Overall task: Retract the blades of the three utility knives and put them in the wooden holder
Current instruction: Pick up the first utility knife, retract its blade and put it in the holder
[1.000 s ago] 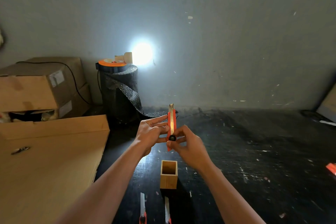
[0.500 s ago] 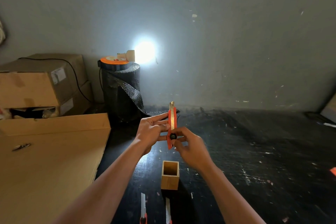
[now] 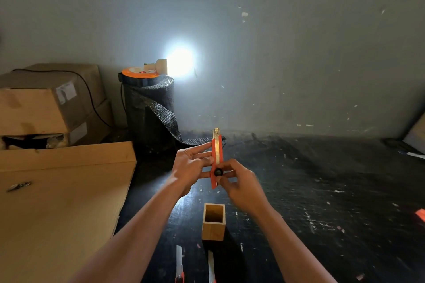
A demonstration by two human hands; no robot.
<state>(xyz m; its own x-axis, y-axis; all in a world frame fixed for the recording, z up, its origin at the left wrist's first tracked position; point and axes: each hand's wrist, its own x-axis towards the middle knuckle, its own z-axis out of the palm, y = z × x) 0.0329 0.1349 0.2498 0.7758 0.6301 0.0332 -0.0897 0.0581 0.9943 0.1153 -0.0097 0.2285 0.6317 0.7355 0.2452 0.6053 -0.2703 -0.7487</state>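
A storeroom or workshop corner: stacked cardboard boxes (image 3: pixel 46 101) at ten o'clock, a bubble-wrap roll (image 3: pixel 149 110) at eleven, a scuffed black table (image 3: pixel 322 190), a bare stained wall (image 3: pixel 299 53).

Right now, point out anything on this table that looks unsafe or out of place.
Two knives lie near the table's front edge with blades still out. The knife held by both hands also shows blade at its tip. The holder is empty.
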